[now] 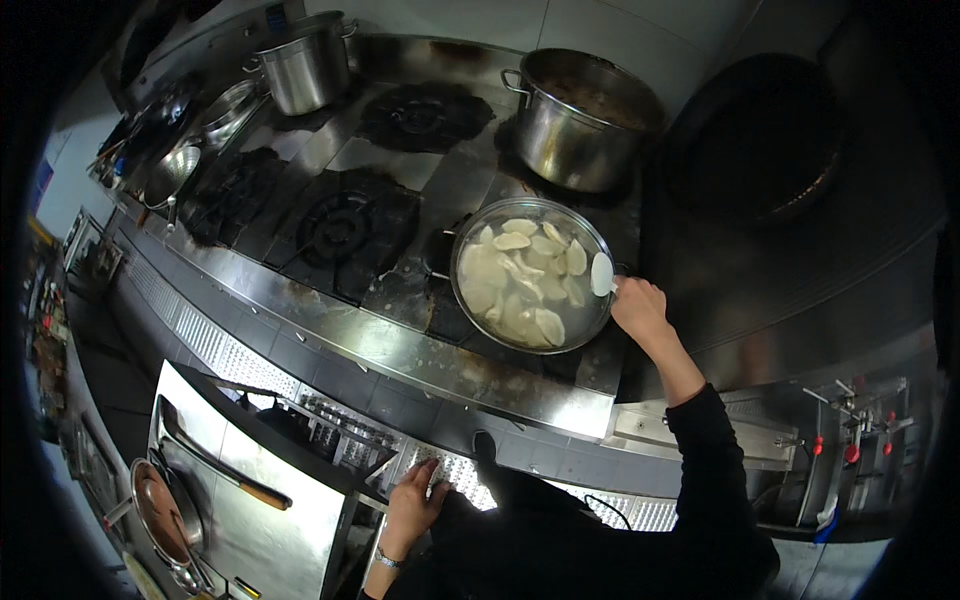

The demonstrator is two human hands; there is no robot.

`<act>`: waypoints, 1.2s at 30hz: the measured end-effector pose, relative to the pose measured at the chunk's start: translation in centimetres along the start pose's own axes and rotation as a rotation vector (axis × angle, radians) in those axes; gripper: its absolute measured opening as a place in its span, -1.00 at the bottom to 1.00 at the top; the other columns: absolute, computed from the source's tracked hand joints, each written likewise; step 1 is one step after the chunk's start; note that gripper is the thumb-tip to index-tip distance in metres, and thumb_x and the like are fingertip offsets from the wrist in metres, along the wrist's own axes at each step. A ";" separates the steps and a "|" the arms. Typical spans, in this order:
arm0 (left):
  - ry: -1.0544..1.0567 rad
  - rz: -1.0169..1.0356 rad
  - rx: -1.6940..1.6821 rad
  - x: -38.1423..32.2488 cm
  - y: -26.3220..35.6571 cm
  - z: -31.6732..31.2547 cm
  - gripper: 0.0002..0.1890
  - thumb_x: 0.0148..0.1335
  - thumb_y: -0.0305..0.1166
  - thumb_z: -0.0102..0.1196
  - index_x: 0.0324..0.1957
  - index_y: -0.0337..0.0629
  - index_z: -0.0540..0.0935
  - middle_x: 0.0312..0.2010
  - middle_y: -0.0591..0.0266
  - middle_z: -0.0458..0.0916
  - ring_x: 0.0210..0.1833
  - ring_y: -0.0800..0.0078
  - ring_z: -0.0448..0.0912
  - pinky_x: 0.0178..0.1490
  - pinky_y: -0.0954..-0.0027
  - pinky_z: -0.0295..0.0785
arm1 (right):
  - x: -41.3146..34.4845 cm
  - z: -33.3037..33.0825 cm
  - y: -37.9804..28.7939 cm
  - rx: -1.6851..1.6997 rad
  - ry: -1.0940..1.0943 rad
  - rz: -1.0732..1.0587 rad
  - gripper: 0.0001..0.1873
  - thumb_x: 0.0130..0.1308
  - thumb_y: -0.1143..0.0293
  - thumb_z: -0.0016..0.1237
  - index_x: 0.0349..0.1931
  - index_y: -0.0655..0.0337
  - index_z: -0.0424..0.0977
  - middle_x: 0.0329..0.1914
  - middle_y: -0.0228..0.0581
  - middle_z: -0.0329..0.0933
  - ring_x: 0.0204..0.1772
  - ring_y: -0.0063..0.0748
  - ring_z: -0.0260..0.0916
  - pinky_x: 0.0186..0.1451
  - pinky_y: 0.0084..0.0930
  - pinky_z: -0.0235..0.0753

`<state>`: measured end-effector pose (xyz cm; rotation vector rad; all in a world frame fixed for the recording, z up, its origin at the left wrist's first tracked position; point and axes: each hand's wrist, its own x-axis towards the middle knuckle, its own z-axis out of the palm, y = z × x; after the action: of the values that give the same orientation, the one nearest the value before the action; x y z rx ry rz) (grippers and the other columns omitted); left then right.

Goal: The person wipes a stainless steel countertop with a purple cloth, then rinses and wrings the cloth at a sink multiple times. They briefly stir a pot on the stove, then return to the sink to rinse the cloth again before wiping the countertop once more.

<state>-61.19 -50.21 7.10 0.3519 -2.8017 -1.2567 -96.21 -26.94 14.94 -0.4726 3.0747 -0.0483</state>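
My right hand (640, 309) is closed on a white paddle-like utensil (601, 274), whose flat head lies at the right rim of a wide round metal pan (596, 330). Many pale, flat oval food pieces (551, 326) lie in cloudy liquid in that pan, which stands at the front right of the stove (420, 337). Low beside my body, near the corner of a white-topped counter (292, 517), is my left hand (414, 499), its fingers bent and apart, with nothing seen in it. A metal watch or bracelet is on the left wrist.
A large steel stockpot (574, 142) with brown contents stands behind the pan; another steel pot (304, 71) is at the back left. A conical strainer (172, 174) lies at the stove's left end. A long tool with a wooden handle (266, 495) rests on the counter beside a brown-filled pan (159, 510).
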 end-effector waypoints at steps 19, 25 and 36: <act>-0.087 -0.081 -0.006 3.3 -0.5 -2.3 -0.62 0.01 -0.36 0.12 -0.11 -0.30 0.43 -0.18 -0.02 0.48 -0.18 0.01 0.47 -0.17 0.23 0.41 | 10.6 7.9 -1.2 0.687 -0.169 0.155 -0.78 0.03 0.38 -0.10 -0.30 0.08 0.56 -0.31 -0.13 0.52 -0.21 -0.16 0.46 -0.13 -0.40 0.42; -0.107 -0.135 -0.029 2.5 -0.7 -3.3 -0.62 0.00 -0.39 0.13 -0.11 -0.31 0.42 -0.18 -0.04 0.48 -0.17 0.01 0.47 -0.16 0.24 0.40 | 11.1 7.2 -4.8 0.641 -0.326 0.039 -0.74 0.04 0.42 -0.13 -0.24 0.05 0.54 -0.24 -0.17 0.51 -0.13 -0.23 0.43 -0.08 -0.43 0.38; -0.095 -0.028 0.017 1.9 -1.0 -4.3 -0.60 -0.01 -0.45 0.13 -0.07 -0.29 0.42 -0.18 -0.06 0.48 -0.21 0.01 0.49 -0.19 0.26 0.42 | 5.6 2.4 -6.4 0.341 -0.393 -0.278 -0.73 0.07 0.43 -0.11 -0.19 0.03 0.52 -0.23 -0.10 0.50 -0.14 -0.19 0.42 -0.05 -0.41 0.36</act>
<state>-62.22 -54.41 9.10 0.3427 -2.8985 -1.2891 -99.58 -34.80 12.58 -0.7732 2.5301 -0.4230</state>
